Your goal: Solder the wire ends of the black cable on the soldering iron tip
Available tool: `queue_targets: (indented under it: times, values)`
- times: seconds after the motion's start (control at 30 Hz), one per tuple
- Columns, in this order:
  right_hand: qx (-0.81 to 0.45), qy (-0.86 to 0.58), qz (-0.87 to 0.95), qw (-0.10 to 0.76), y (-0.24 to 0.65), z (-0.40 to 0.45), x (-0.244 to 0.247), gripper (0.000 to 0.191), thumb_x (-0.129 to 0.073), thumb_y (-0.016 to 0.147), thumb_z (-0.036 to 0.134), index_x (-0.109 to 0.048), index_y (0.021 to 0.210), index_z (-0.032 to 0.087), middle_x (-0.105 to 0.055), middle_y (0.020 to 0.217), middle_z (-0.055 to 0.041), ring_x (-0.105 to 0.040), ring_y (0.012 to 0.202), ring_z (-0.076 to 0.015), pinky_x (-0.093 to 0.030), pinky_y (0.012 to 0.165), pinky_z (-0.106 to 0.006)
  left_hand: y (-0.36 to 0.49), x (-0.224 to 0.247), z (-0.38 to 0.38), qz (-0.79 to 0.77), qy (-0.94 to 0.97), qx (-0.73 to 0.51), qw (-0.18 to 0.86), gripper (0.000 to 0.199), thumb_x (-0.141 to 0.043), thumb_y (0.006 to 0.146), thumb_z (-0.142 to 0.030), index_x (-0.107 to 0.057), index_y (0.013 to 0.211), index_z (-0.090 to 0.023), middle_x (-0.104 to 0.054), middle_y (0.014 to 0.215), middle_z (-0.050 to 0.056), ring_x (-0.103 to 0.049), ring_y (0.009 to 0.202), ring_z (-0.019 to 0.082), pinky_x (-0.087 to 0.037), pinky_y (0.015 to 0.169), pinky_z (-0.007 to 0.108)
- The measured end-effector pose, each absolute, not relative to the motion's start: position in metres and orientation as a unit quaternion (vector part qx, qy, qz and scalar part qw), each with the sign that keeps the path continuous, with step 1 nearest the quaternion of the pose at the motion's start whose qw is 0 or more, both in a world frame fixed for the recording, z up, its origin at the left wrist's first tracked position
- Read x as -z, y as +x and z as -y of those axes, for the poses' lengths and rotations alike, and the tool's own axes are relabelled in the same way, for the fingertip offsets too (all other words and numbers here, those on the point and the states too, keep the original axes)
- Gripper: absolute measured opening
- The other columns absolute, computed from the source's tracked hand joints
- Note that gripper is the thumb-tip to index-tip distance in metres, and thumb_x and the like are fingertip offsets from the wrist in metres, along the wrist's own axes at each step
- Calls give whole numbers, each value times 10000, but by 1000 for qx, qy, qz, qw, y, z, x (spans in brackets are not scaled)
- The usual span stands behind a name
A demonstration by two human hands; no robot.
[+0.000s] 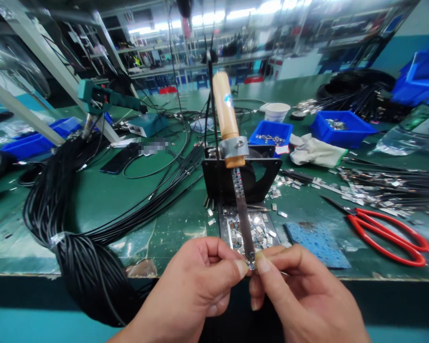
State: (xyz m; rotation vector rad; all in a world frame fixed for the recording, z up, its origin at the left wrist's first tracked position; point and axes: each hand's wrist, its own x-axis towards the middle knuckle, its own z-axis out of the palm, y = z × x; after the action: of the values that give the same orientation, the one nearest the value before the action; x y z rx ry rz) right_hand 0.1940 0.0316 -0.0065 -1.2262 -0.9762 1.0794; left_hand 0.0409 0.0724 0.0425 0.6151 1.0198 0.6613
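A soldering iron (225, 105) with a wooden handle is clamped to a black stand (214, 178), its metal shaft slanting down to the table's front edge. Both hands meet at the tip. My left hand (207, 281) is closed, thumb and index finger pinched at the tip's left side. From the right, my right hand (300, 290) pinches at the same spot. A tiny shiny metal piece (250, 265) shows between the fingertips; which hand grips it is hidden. Small metal pieces (268, 232) lie scattered on a plate just behind the fingers.
Red-handled scissors (389, 233) and a blue sponge (318, 243) lie right. Behind are blue bins (343, 127), a white glove (316, 151) and a paper cup (277, 113). A thick black cable bundle (57, 200) hangs over the left edge, near a phone (119, 158).
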Motion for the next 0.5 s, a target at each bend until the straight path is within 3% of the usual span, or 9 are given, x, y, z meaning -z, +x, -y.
queue_targets:
  times: [0.5]
  values:
    - [-461, -533, 412, 577, 194, -32, 3, 202, -766, 926, 315, -686, 760, 232, -746, 654, 13, -712, 500, -126, -615, 503, -200, 42, -44, -75, -470, 296, -304, 774, 239, -794, 811, -235, -594, 701, -168, -502, 525, -79, -234, 429, 25, -120, 422, 219]
